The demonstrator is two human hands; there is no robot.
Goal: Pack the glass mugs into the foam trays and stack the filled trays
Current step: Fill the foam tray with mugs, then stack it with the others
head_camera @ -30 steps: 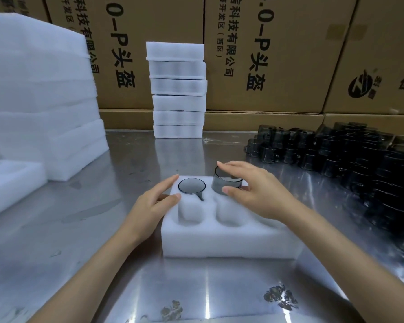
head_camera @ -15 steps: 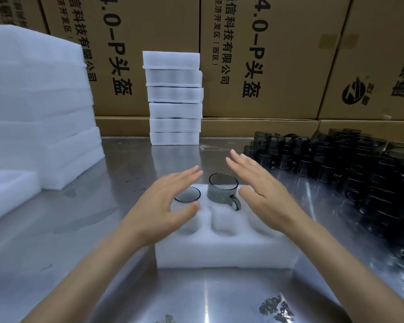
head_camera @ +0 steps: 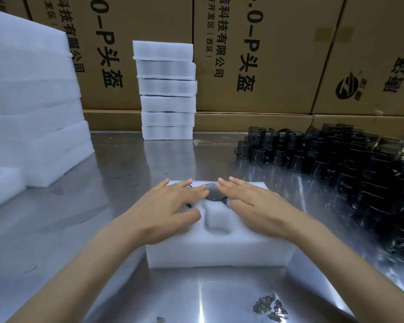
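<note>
With both my left hand [head_camera: 173, 207] and right hand [head_camera: 254, 203] flat and fingers straight, I press two mugs [head_camera: 214, 194] down into the far pockets of the tray [head_camera: 219, 250] on the surface [head_camera: 117, 173], seating them snugly.

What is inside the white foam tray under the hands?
In the foam tray, one dark glass mug shows between the left hand and right hand. A near pocket looks empty. The hands cover the rest, so those pockets stay hidden.
</note>
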